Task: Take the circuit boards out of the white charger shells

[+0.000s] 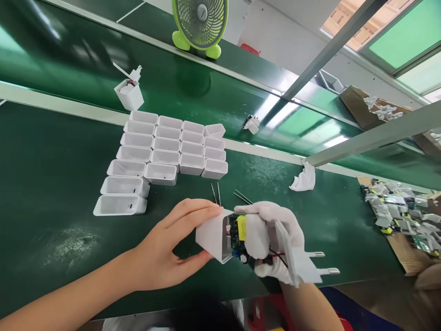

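Observation:
My bare left hand (pixel 175 243) grips a white plastic charger housing (pixel 210 234) between thumb and fingers, its opening turned to the right. In my right hand (pixel 275 225), which wears a white glove, is a green circuit board (pixel 234 236) with a yellow-taped part. The board's edge is at the mouth of the housing; how far it reaches inside I cannot tell. A white plug cover (pixel 301 264) with two metal pins hangs by thin wires below the glove. Two pairs of tweezers (pixel 243 197) lie just beyond my hands, partly hidden.
Rows of white housings (pixel 165 145) stand on the green table at left centre. Behind them is a housing with a plug (pixel 129 94). A small plug assembly (pixel 252 124) and a white glove (pixel 303 177) lie farther right. Cardboard with several boards (pixel 399 211) is at far right; a green fan (pixel 201 23) stands behind.

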{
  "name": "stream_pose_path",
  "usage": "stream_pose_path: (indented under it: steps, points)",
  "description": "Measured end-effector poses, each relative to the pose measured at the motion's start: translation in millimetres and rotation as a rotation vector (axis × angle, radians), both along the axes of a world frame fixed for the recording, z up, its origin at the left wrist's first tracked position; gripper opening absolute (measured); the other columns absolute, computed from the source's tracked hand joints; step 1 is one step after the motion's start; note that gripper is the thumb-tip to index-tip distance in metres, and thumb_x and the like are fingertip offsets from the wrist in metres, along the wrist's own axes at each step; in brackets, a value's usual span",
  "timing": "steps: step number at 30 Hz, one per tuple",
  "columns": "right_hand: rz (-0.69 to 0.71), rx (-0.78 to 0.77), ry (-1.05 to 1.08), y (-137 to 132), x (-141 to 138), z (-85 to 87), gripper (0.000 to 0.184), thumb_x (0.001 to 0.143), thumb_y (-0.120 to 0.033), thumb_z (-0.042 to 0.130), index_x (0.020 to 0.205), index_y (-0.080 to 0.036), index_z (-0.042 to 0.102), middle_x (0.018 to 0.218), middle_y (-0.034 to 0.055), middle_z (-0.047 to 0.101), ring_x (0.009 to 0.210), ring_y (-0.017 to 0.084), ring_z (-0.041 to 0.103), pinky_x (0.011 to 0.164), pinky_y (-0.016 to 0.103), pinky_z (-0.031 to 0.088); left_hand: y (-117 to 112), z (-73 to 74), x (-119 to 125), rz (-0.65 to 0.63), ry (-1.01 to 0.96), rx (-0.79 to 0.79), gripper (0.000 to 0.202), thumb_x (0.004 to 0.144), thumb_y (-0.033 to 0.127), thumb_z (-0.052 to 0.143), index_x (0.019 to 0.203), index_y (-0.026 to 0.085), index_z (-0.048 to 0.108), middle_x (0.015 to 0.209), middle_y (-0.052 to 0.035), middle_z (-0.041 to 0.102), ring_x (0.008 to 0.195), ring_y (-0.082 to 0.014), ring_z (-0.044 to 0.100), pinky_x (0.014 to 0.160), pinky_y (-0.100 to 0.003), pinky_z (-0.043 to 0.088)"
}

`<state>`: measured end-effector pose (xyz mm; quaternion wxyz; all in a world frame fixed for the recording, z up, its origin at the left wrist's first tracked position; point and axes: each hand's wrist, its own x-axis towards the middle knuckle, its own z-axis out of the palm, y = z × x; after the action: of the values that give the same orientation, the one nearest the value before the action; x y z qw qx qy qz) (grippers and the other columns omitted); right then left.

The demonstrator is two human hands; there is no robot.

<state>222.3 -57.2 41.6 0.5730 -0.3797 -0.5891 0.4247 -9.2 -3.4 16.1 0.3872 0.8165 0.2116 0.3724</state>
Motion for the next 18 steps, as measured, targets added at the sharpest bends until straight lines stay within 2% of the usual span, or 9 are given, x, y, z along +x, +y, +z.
stream_pose_path:
  steps: [4, 9, 16, 18]
  points:
    - [-0.006, 0.005, -0.045, -4.9, 3.4, -4.2, 0.061, 0.074, -0.029, 0.087, 0.129, -0.030, 0.059, 0.127, 0.0088, 0.066, 0.109, 0.028, 0.069, 0.081, 0.037, 0.064, 2.1, -0.3, -0.1, -0.007, -0.003, 0.007, 0.062, 0.087, 0.007, 0.064, 0.144, 0.019, 0.043, 0.132, -0.0110, 0.054, 0.123, -0.0204, 0.054, 0.107, -0.029, 0.049]
    - [-0.006, 0.048, -0.176, -6.1, 8.6, -6.0, 0.070, 0.068, -0.025, 0.091, 0.130, -0.033, 0.060, 0.126, 0.0067, 0.067, 0.113, 0.028, 0.066, 0.096, 0.043, 0.058, 2.4, -1.1, 1.1, -0.010, 0.020, 0.011, 0.065, 0.087, 0.009, 0.066, 0.146, 0.021, 0.041, 0.133, -0.0105, 0.054, 0.123, -0.0212, 0.055, 0.107, -0.030, 0.049]
    - [0.031, 0.048, -0.230, -3.6, 10.6, -3.5, 0.079, 0.064, -0.017, 0.091, 0.134, -0.034, 0.057, 0.129, 0.0050, 0.065, 0.115, 0.027, 0.065, 0.096, 0.041, 0.058, 2.3, -0.5, 1.3, -0.009, 0.025, 0.036, 0.066, 0.087, 0.010, 0.066, 0.147, 0.021, 0.040, 0.132, -0.0104, 0.055, 0.121, -0.0208, 0.055, 0.106, -0.030, 0.049]
    - [0.025, 0.062, -0.257, -2.8, 10.3, -2.9, 0.079, 0.063, -0.019, 0.092, 0.133, -0.034, 0.058, 0.126, 0.0048, 0.067, 0.113, 0.027, 0.066, 0.095, 0.042, 0.058, 2.1, 0.0, 1.0, -0.011, 0.031, 0.033, 0.066, 0.087, 0.010, 0.066, 0.147, 0.021, 0.040, 0.133, -0.0100, 0.054, 0.122, -0.0204, 0.055, 0.107, -0.029, 0.049]
